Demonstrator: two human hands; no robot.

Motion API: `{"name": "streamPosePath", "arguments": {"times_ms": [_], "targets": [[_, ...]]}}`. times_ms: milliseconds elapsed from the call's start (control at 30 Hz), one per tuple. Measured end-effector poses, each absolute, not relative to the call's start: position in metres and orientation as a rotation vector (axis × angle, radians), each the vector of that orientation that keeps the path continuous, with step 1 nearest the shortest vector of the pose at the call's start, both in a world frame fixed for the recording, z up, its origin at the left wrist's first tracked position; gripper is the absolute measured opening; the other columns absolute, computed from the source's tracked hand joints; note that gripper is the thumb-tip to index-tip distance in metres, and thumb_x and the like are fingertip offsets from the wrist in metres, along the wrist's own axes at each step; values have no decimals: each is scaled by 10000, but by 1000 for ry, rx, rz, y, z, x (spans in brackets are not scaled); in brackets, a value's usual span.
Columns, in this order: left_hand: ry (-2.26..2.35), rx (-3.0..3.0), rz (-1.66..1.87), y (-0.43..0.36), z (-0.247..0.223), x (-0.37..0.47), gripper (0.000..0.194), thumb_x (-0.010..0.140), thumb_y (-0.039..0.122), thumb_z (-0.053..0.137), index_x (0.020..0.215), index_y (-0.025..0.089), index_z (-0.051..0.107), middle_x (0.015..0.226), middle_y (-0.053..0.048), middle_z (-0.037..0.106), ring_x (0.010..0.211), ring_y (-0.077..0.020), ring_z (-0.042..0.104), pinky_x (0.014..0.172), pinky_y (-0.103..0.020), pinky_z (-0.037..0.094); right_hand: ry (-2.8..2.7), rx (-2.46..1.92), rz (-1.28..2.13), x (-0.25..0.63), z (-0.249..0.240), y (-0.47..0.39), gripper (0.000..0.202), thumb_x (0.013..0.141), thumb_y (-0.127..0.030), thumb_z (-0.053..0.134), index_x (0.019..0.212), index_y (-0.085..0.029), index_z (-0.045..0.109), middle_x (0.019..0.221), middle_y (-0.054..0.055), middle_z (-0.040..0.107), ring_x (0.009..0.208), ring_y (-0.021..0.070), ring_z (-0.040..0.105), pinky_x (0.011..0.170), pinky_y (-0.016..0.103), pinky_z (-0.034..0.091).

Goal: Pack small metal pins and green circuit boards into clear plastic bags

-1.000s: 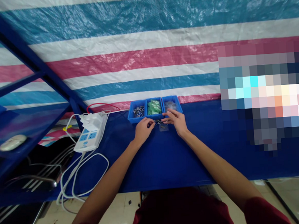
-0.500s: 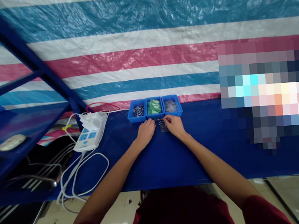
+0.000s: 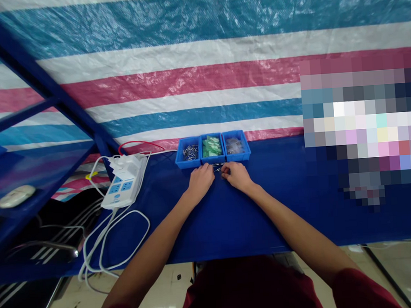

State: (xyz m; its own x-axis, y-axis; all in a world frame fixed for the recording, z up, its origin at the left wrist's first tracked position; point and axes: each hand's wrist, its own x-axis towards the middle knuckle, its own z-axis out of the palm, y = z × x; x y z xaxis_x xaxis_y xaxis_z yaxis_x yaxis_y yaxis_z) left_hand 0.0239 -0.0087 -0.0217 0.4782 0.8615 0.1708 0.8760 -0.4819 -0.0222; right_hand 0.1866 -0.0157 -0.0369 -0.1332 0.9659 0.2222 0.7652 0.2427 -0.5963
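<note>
Slim metal pieces [image 3: 218, 165] lie in the narrow gap between the two hands, on the blue table [image 3: 227, 223] just in front of the row of three blue bins. A second ago the right hand [image 3: 238, 176] was raised toward the right bin [image 3: 240, 157] with its fingers spread; now it is down beside the pieces, thumb and fingers drawn inward, and it mostly covers the clear plastic that showed there (only a hint remains). The left hand [image 3: 201, 180] has turned palm-down, its fingertips at the pieces' left end. Both hands thus attend to the same small spot, which suggests close handling rather than fetching. Whether either hand actually grips a piece cannot be told, since the fingers hide the contact. Behind them, the left bin [image 3: 189, 164] holds loose metal parts [image 3: 191, 152], the middle bin [image 3: 213, 160] green packets [image 3: 212, 146], and the right bin clear material [image 3: 235, 146].
</note>
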Motion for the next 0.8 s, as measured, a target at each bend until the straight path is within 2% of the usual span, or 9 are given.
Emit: {"name": "streamPosePath", "arguments": {"times_ms": [300,467,633,800], "targets": [[-1615,-2638,-321,-7,-23,18,114,885,160,472,895,141,584,921,-114,628,827,-233,620,689,-305,449,-1939,-1571,479,187,-37,-15,130,713,-101,670,773,-217,660,798,20,680,767,186,617,671,278,431],[-1579,-2741,-701,-4,-25,15,98,874,155,482,894,162,578,789,-43,634,701,-164,598,662,-263,442,-1898,-1546,478,188,-38,-15,121,765,-143,635,861,-205,672,798,34,692,760,195,631,700,289,444],[-1393,-2835,-1055,-3,-32,16,107,821,147,521,871,172,612,731,-7,625,632,-117,568,650,-224,451,-1731,-1327,540,188,-34,-18,228,905,-263,458,982,-197,662,823,37,698,737,173,640,729,279,463],[-1296,-2834,-1299,-6,-32,17,169,870,225,504,924,168,653,784,-33,651,647,-119,587,669,-236,490,-1701,-1188,596,189,-27,-21,269,901,-293,436,906,-185,683,779,38,687,717,173,631,732,281,469]]}}
